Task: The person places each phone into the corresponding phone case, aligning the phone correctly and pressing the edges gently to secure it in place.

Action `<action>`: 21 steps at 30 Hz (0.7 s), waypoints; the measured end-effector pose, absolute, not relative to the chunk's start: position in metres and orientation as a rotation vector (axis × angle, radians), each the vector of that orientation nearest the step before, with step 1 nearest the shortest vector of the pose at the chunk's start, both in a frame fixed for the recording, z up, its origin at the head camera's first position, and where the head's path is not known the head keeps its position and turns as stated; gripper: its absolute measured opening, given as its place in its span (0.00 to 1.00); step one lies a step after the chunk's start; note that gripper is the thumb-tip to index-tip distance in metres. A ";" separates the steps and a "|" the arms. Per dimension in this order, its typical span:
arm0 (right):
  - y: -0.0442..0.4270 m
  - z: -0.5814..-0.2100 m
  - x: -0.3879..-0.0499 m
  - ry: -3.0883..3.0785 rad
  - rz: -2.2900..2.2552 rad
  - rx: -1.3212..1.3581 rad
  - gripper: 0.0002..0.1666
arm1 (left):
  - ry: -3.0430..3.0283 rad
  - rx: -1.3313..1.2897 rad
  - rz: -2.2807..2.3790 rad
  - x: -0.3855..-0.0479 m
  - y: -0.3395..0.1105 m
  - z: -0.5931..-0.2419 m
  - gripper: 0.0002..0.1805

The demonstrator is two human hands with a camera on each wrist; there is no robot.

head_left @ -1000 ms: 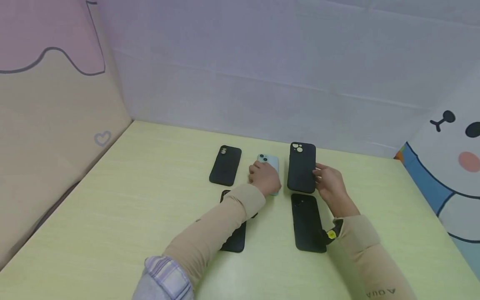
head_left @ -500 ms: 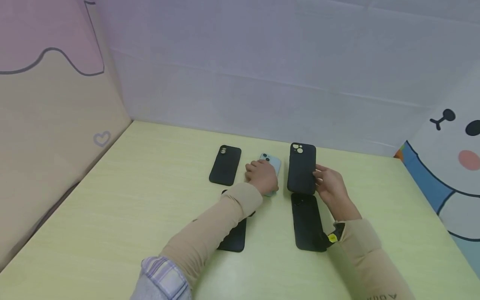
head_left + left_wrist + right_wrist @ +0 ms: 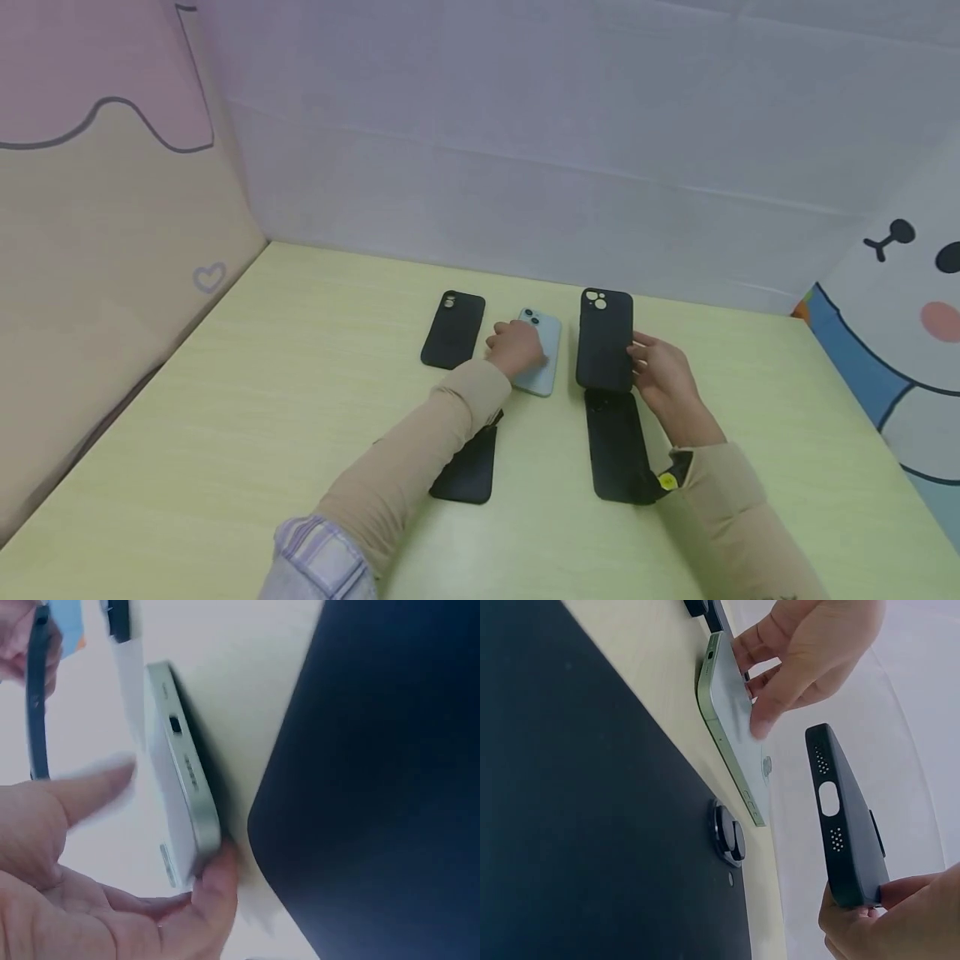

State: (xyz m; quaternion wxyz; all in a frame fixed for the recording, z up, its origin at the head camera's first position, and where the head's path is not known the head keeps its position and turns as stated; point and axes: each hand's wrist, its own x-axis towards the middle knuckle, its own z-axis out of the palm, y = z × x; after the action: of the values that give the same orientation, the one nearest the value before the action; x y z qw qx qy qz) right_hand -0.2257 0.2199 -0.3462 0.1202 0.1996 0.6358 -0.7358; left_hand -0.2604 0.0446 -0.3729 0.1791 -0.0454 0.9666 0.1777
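Note:
Resting on the table, the pale blue phone [image 3: 537, 379] lies back up with its camera end away from me. My left hand [image 3: 515, 348] is at its left edge; in the left wrist view the fingertips [image 3: 217, 877] touch that edge while the blurred thumb stands off the back. My right hand [image 3: 662, 377] pinches the right side of a black phone case [image 3: 604, 342] and holds it raised, its camera cutouts at the top. In the right wrist view the case's bottom edge [image 3: 826, 817] shows a port hole and speaker holes.
A second black phone case [image 3: 453, 329] lies at the back left. Below the raised case is a black phone [image 3: 615, 450]. Another black flat piece [image 3: 468, 471] sits partly under my left sleeve. White cloth wall [image 3: 525, 183] closes off the back of the table.
My left hand has slid left, uncovering more of the pale blue phone, which has turned slightly. The thumb is off its back. My right hand and the case have barely moved.

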 end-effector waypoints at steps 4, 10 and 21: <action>0.221 -0.347 -0.224 1.865 -2.147 0.585 0.32 | 2.751 -0.099 0.562 -0.269 0.042 -0.378 0.14; 0.219 -0.346 -0.221 1.850 -2.148 0.548 0.33 | 2.776 0.000 0.754 -0.323 0.036 -0.448 0.09; 0.211 -0.344 -0.210 1.856 -2.163 0.516 0.32 | 2.579 -0.123 1.029 -0.245 0.013 -0.346 0.11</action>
State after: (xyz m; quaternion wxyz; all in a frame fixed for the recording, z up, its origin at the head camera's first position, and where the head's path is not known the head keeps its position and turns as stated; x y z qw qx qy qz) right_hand -0.2100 0.2107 -0.3442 0.1221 0.1768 0.6360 -0.7411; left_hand -0.2449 0.0132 -0.3462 0.1802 -0.0435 0.9127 0.3641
